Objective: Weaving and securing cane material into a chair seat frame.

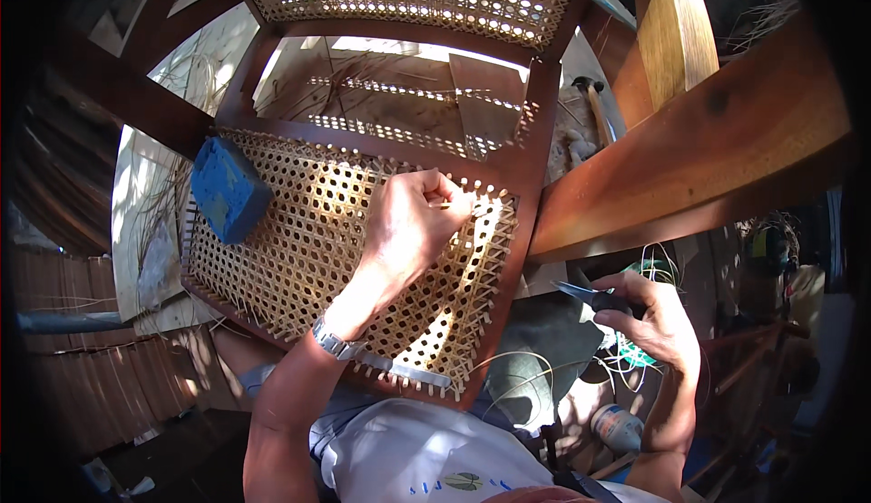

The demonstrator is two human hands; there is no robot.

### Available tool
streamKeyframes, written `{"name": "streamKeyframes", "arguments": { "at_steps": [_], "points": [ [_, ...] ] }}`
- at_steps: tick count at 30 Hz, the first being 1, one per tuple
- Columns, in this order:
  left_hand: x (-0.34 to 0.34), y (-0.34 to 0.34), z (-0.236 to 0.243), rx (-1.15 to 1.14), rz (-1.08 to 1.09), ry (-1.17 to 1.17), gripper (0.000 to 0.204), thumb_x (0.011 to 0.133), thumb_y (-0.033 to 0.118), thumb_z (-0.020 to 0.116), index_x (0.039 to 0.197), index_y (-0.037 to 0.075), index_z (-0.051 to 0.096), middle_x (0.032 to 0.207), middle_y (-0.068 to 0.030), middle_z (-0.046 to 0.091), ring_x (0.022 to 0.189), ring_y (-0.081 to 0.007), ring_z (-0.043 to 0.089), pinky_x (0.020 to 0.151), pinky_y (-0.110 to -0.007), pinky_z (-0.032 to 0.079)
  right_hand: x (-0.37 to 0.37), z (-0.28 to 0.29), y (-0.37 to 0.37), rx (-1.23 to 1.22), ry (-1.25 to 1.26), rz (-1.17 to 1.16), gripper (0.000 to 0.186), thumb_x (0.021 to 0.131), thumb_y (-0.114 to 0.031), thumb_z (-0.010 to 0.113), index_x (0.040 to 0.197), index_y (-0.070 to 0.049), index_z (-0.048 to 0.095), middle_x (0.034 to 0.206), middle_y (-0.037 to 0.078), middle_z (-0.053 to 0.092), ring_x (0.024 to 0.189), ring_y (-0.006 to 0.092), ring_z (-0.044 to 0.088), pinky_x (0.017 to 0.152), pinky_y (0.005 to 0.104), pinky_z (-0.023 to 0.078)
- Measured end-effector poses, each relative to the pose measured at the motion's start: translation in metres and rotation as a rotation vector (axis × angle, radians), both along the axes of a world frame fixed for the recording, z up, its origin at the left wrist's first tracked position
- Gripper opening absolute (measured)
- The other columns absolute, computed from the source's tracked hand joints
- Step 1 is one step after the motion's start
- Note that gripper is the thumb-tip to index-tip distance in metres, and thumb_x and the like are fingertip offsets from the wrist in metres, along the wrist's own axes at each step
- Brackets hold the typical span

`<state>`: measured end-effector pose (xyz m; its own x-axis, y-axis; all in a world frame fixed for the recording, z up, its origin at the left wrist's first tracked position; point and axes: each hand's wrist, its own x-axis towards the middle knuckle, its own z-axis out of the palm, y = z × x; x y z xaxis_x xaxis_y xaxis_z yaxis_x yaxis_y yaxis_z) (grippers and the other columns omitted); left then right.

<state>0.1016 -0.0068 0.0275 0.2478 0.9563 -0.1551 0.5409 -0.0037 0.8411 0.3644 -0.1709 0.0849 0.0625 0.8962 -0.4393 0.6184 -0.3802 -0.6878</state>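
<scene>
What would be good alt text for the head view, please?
A person's left hand pinches something thin over the woven cane seat of a wooden chair, near a row of pegs. The right hand holds a dark pointed tool; a blue block rests on the seat.

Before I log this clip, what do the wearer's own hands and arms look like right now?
Both the left hand and the right hand are ungloved, and no sleeves show on the visible forearms. A silver-coloured metal band, perhaps a watch, circles the left wrist; none shows on the right.
</scene>
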Motion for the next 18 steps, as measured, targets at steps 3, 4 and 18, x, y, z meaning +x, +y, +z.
{"name": "streamKeyframes", "arguments": {
  "at_steps": [3, 4, 18],
  "points": [
    [-0.001, 0.001, 0.002, 0.017, -0.019, 0.023, 0.020, 0.083, 0.019, 0.075, 0.075, 0.003, 0.069, 0.061, 0.0022, 0.063, 0.055, -0.0012, 0.051, 0.052, -0.021, 0.039, -0.004, -0.014, 0.002, 0.029, 0.060, -0.042, 0.038, 0.078, -0.002, 0.080, 0.114, 0.001, 0.066, 0.078, -0.001, 0.060, 0.070, 0.0058, 0.050, 0.064, 0.0228, 0.042],
    [-0.001, 0.002, 0.002, 0.038, -0.034, 0.027, 0.019, 0.083, 0.019, 0.075, 0.075, 0.003, 0.069, 0.061, 0.0017, 0.064, 0.055, -0.0014, 0.051, 0.053, -0.021, 0.039, -0.004, -0.018, 0.003, -0.010, 0.092, -0.075, 0.038, 0.079, -0.001, 0.079, 0.114, 0.001, 0.066, 0.079, -0.001, 0.060, 0.071, 0.0055, 0.050, 0.064, 0.0222, 0.042],
    [0.005, 0.006, -0.011, 0.083, -0.031, 0.008, 0.022, 0.078, 0.028, 0.074, 0.068, 0.008, 0.072, 0.056, -0.0084, 0.064, 0.054, -0.0220, 0.065, 0.058, -0.035, 0.049, -0.074, -0.017, -0.014, 0.409, -0.035, -0.096, 0.037, 0.085, -0.004, 0.072, 0.121, -0.002, 0.064, 0.093, 0.011, 0.068, 0.080, 0.0158, 0.063, 0.074, 0.0275, 0.050]
  ]
}}
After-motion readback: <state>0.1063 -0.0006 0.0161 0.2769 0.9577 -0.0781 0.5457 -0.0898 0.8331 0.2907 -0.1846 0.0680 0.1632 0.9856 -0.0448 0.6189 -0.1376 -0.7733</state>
